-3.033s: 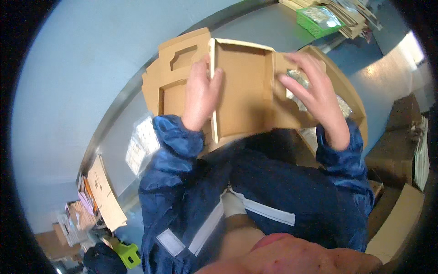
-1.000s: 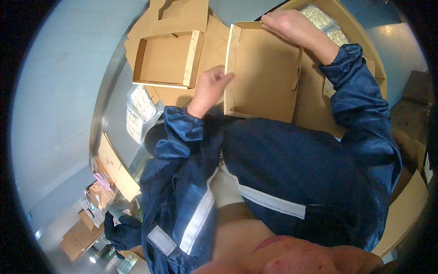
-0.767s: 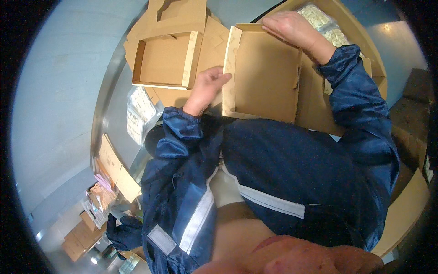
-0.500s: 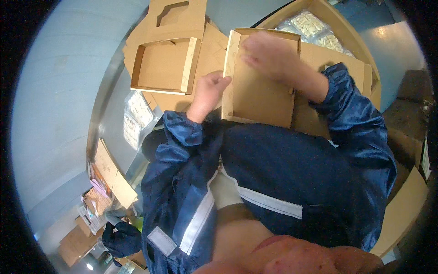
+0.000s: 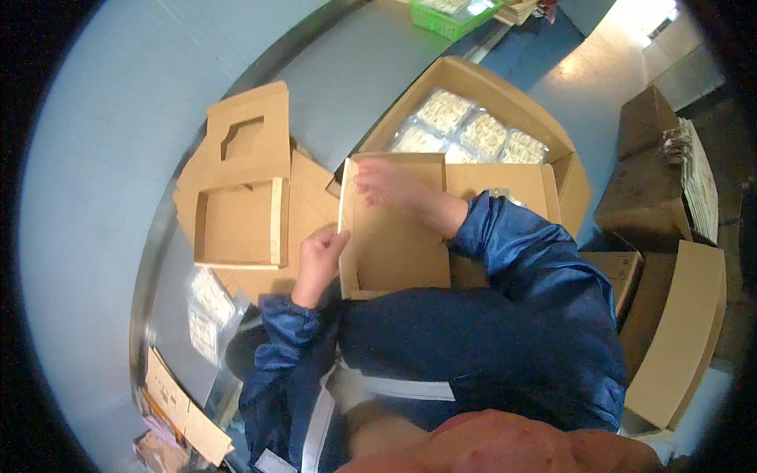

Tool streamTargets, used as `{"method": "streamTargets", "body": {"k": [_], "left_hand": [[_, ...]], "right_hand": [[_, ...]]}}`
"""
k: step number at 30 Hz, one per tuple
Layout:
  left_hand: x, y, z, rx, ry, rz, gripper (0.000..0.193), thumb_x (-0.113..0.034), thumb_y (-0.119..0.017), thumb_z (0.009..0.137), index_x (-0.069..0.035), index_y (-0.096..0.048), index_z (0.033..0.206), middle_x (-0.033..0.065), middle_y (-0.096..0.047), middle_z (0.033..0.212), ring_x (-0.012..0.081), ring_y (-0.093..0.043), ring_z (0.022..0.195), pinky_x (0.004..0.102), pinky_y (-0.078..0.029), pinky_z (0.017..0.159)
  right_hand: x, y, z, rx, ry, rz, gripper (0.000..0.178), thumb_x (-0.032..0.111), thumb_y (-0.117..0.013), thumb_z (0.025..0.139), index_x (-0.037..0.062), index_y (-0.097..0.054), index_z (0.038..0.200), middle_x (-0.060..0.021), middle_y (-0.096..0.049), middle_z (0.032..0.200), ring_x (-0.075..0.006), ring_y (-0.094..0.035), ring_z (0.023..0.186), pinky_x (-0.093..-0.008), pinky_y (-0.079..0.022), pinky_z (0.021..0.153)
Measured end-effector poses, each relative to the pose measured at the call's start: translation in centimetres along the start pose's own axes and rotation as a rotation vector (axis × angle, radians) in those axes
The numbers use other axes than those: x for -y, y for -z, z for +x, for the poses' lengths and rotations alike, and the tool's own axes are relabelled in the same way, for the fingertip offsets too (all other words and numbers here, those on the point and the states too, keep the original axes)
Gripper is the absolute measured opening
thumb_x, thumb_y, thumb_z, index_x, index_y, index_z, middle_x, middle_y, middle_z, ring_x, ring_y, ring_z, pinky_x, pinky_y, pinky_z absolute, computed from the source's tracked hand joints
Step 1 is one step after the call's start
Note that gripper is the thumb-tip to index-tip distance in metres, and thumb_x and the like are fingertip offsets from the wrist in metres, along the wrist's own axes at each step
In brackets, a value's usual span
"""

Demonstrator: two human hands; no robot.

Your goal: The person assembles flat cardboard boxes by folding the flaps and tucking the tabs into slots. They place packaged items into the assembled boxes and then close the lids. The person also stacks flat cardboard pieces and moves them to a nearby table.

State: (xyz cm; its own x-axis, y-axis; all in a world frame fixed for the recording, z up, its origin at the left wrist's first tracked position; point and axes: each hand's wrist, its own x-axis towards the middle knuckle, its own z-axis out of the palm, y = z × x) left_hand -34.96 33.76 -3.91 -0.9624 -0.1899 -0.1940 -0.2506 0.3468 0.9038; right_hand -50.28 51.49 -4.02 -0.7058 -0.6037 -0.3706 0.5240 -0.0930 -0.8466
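A shallow open cardboard box (image 5: 402, 244) rests at my lap with its low walls standing up. My left hand (image 5: 319, 256) is closed at the outside of its left wall, thumb and fingers pinching the edge. Inside the box, near the far left corner, my right hand (image 5: 390, 185) reaches over with its fingers at that wall; they are smeared by motion. To the left lies a second shallow box (image 5: 240, 229) with a raised lid flap (image 5: 252, 130) that has a cut-out. Flat cardboard sheets (image 5: 307, 189) lie beneath it.
A large carton (image 5: 564, 126) at the far right holds several clear packs of pale pieces (image 5: 481, 134). More such packs (image 5: 209, 311) lie at left on a grey surface (image 5: 339, 79). A green basket (image 5: 449, 24) stands at the far edge. Open cartons (image 5: 678, 339) stand at my right.
The whole view has shifted, bringing more of the far carton and the green basket into sight. My right hand has moved closer to the box's left wall; my left hand keeps its pinch.
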Motion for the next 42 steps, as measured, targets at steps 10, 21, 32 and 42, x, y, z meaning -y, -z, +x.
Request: {"method": "streamTargets", "body": {"k": [10,21,32,42], "left_hand": [[-4.7,-3.5,-1.0,-0.144,-0.465,0.580,0.021,-0.017,-0.057,0.095,-0.002,-0.058,0.080,0.0212,-0.057,0.073,0.0414,-0.058,0.068,0.0498,-0.047,0.062],[-6.4,-3.8,-2.0,-0.163,-0.417,0.355,0.017,-0.017,-0.060,0.095,-0.001,-0.063,0.089,0.0198,-0.059,0.080,0.0385,-0.058,0.073,0.0465,-0.047,0.065],[-3.4,-4.4,-1.0,-0.064,-0.344,0.282,0.020,-0.019,-0.059,0.097,0.000,-0.065,0.097,0.0212,-0.061,0.082,0.0385,-0.061,0.077,0.0446,-0.049,0.068],[-2.0,-3.5,5.5,-0.007,-0.068,0.122,0.031,-0.030,-0.069,0.091,0.001,-0.068,0.088,0.0149,-0.062,0.068,0.0235,-0.060,0.062,0.0360,-0.048,0.060]], "right_hand": [[-0.2,0.9,-3.4,-0.036,0.496,-0.641,0.019,0.015,-0.056,0.096,0.0117,-0.061,0.114,-0.0012,-0.063,0.110,-0.0138,-0.055,0.110,-0.0414,-0.045,0.095],[0.2,0.1,-2.1,-0.105,0.123,0.198,0.030,0.023,-0.057,0.097,0.0126,-0.060,0.125,0.0028,-0.063,0.112,-0.0110,-0.055,0.105,-0.0301,-0.042,0.083],[-0.6,1.3,-3.0,-0.003,-0.084,0.577,0.015,0.024,-0.053,0.099,0.0133,-0.060,0.107,-0.0012,-0.062,0.098,-0.0165,-0.060,0.093,-0.0347,-0.049,0.077],[-0.8,0.7,-3.1,-0.038,-0.164,0.396,0.026,0.030,-0.055,0.100,0.0139,-0.063,0.119,-0.0014,-0.064,0.091,-0.0155,-0.062,0.082,-0.0325,-0.051,0.072]]}}
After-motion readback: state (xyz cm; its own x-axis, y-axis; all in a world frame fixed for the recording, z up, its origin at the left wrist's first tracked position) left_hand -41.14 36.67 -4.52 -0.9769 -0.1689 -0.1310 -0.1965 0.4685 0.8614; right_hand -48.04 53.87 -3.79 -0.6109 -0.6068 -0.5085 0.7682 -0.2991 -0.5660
